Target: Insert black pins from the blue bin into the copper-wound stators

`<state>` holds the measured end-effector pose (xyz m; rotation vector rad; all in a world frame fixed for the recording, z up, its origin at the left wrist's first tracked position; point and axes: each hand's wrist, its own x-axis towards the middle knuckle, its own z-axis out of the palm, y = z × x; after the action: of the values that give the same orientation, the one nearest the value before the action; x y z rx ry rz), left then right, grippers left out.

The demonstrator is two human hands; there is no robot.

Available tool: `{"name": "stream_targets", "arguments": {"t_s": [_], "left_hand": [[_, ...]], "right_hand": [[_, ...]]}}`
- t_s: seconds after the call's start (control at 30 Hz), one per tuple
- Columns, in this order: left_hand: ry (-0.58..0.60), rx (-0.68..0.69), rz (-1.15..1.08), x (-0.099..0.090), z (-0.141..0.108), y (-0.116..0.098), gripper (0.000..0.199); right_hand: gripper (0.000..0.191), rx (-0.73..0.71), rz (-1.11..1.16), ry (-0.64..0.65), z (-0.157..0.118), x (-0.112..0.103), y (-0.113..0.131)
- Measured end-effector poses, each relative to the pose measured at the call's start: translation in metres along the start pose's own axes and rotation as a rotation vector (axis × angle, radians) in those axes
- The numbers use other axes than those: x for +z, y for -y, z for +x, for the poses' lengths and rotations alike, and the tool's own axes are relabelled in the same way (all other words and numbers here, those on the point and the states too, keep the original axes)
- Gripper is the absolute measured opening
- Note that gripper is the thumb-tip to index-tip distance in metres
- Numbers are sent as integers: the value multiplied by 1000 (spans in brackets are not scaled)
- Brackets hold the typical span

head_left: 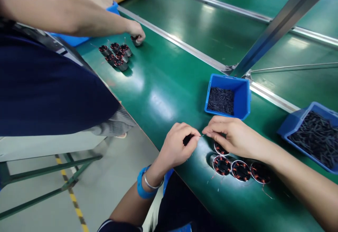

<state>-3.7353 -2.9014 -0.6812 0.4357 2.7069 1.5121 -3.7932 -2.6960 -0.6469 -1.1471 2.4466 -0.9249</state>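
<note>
My left hand (181,142) pinches one end of a thin, dark, wire-like piece (201,135) between thumb and forefinger. From the other side, the fingertips of my right hand (224,131) close on the same piece. It is too small to tell whether it is a wire, a sleeve or both. Below my right hand stand several metal-cased motor stators with copper windings, among them a stator (221,165) and another stator (241,170). One more stator (220,149) is partly hidden by that hand. Thin wire ends stick out onto the green table (161,101).
A blue bin (245,100) of short, thin black tubes stands beyond my hands. Another blue bin (295,119) with larger black pieces is at right. At upper left a co-worker's hand (137,31) grips a stator near a cluster of stators (120,64). A metal post (280,24) rises behind.
</note>
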Motion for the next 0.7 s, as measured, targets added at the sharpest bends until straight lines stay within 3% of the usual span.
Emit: {"name": "stream_targets", "arguments": {"t_s": [0.43,0.7], "left_hand": [[-14,14,22,0,0,-1,8],[-6,4,29,0,0,-2,9]], "right_hand": [[24,-46,-67,6,2,-2,4],[26,-73,-236,33,2,-1,11]]}}
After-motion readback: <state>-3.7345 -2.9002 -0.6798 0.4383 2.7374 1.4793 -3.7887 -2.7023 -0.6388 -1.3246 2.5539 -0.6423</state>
